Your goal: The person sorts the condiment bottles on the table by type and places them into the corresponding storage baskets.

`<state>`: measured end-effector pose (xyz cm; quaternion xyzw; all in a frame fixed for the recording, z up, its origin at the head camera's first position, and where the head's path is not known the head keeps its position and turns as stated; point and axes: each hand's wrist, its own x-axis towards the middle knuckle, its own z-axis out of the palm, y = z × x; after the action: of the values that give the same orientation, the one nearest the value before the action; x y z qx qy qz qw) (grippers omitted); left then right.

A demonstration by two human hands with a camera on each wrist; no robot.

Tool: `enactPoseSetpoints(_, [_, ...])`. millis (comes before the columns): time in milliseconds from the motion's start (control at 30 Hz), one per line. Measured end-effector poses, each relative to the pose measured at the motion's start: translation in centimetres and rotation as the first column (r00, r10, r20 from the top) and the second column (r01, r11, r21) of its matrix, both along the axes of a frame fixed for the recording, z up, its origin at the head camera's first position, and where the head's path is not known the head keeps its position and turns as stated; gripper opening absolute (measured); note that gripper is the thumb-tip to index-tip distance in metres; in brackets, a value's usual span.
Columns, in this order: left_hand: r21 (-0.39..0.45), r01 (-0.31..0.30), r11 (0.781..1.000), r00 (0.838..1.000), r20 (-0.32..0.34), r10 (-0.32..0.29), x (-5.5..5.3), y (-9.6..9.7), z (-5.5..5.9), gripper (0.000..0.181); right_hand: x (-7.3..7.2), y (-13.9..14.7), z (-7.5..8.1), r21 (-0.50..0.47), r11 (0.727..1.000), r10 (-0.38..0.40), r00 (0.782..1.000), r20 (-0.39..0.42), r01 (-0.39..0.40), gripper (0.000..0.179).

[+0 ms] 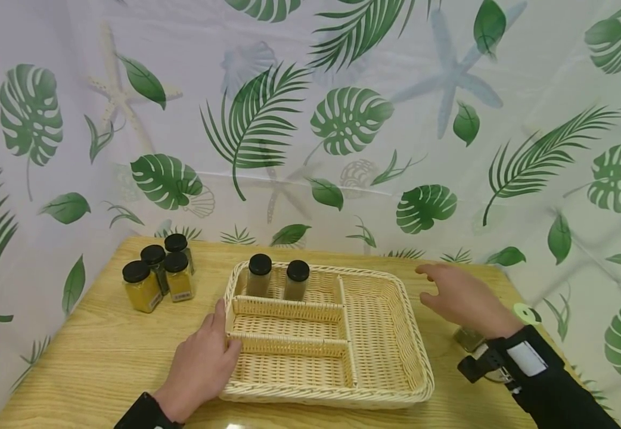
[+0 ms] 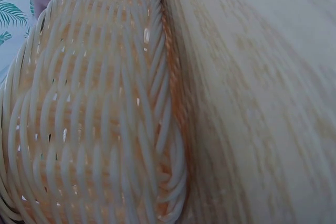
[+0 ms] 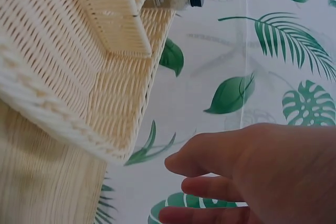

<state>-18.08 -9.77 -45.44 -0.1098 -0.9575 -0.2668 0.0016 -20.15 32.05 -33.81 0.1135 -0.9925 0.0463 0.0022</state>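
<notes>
Lowest in the frame, the left hand (image 1: 203, 360) grips the near left edge of the wicker basket (image 1: 321, 390), thumb over the rim and fingers along the outer wall, probably to steady so light a thing. The basket lies flat in the lower centre, its dividers perhaps meant to separate its contents.

At the right, a small jar (image 1: 468, 339) shows partly from beneath the right wrist. The right hand (image 1: 463, 298) hangs just beyond the basket's right rim, holding nothing, its thumb and fingers spread with a wide gap.

Farther up, two dark-capped jars (image 1: 259, 281) stand upright in the basket's far left compartment, whose walls likely help keep them from tipping. Four more jars (image 1: 180, 283) stand bunched on the table (image 1: 90, 351) at the left, perhaps grouped within the left hand's reach. Behind everything hangs a leaf-printed cloth (image 1: 294, 205).
</notes>
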Motion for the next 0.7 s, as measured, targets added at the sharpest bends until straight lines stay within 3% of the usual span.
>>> enactPoseSetpoints(467, [0.024, -0.007, 1.000, 1.000, 0.025, 0.006, 0.0, 0.1, 0.1, 0.075, 0.8, 5.0, 0.0, 0.065, 0.995, -0.075, 0.995, 0.067, 0.070, 0.048])
enactPoseSetpoints(700, [0.005, 0.004, 1.000, 1.000, -0.018, -0.004, 0.1, 0.0, -0.2, 0.074, 1.3, 6.9, 0.1, 0.034, 0.992, -0.121, 0.984, 0.128, 0.118, 0.048])
